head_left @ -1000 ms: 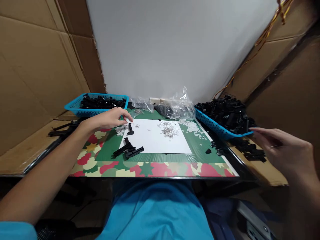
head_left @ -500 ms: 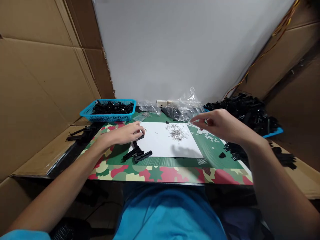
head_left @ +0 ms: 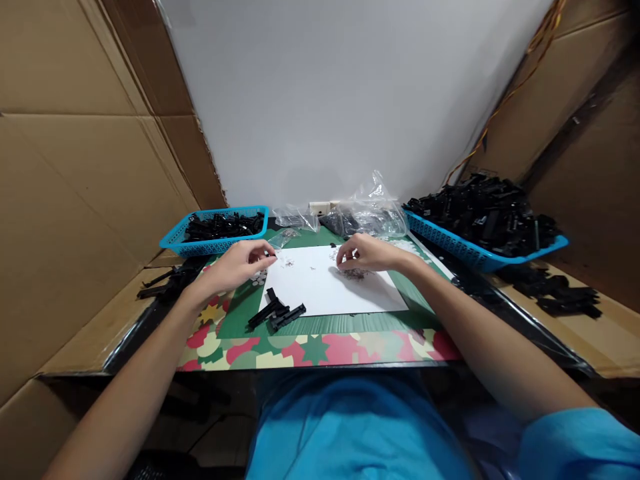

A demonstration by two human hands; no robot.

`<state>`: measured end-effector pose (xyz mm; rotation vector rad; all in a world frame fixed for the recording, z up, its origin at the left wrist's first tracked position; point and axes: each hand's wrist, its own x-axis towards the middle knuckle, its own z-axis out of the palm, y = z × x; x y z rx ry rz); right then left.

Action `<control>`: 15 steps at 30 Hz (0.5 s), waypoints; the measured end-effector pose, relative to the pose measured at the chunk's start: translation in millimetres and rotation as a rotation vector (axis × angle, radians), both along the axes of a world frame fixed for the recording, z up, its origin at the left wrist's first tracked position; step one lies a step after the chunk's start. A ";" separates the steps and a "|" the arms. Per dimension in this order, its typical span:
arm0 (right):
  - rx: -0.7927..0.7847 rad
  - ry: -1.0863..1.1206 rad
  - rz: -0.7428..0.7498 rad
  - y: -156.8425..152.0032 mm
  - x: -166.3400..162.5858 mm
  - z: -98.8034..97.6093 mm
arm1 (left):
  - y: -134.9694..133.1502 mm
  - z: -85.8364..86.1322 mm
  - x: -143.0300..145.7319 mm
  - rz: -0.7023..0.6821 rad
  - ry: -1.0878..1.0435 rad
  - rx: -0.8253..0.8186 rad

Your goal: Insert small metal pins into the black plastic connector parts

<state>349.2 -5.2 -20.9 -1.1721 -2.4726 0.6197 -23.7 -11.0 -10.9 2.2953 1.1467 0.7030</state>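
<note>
Small bits [head_left: 357, 275] lie heaped on the white paper [head_left: 325, 295], under the right hand [head_left: 369, 253], whose fingers bend in a pinch. The left hand [head_left: 245, 263] curls by the paper's left edge. Cannot tell whether either grips anything. Recommended: light fingertip pinch, bits left unscattered.

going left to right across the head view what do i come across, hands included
Loose black parts → left hand → tiny bits mid-sheet on the white paper → right hand → right-hand blue basket.
</note>
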 end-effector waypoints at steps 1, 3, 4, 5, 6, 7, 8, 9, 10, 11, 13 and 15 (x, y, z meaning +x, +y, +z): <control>-0.006 0.015 0.003 -1.5 -1.6 -3.0 | 0.9 3.0 0.1 0.019 -0.043 -0.006; -0.004 0.037 -0.005 -2.7 -4.8 -6.9 | 4.6 8.9 3.9 0.032 -0.132 -0.033; 0.002 0.040 -0.011 -2.3 -6.2 -8.3 | 7.5 11.5 7.8 0.020 -0.181 -0.059; 0.008 0.035 -0.013 -1.4 -7.4 -9.4 | 11.1 13.5 12.9 -0.003 -0.230 -0.090; 0.013 0.026 -0.013 -0.1 -8.4 -10.5 | 15.3 14.5 19.2 -0.034 -0.279 -0.135; 0.016 0.015 -0.011 1.2 -9.0 -11.6 | 20.0 14.1 26.4 -0.070 -0.329 -0.182; 0.016 0.003 -0.008 2.4 -9.6 -12.6 | 24.9 12.2 34.2 -0.102 -0.374 -0.219; 0.017 -0.006 -0.005 3.4 -9.9 -13.5 | 29.6 8.7 42.3 -0.133 -0.415 -0.255; 0.017 -0.012 -0.003 4.0 -10.3 -14.2 | 33.7 3.6 50.3 -0.148 -0.460 -0.286; 0.017 -0.017 -0.002 4.2 -10.6 -14.8 | 36.6 -2.7 57.7 -0.158 -0.500 -0.324; 0.017 -0.029 0.011 3.6 -11.5 -15.5 | 38.6 -16.8 69.8 -0.150 -0.595 -0.385; 0.027 -0.044 0.032 1.9 -12.8 -15.6 | 35.3 -29.5 76.7 -0.153 -0.649 -0.445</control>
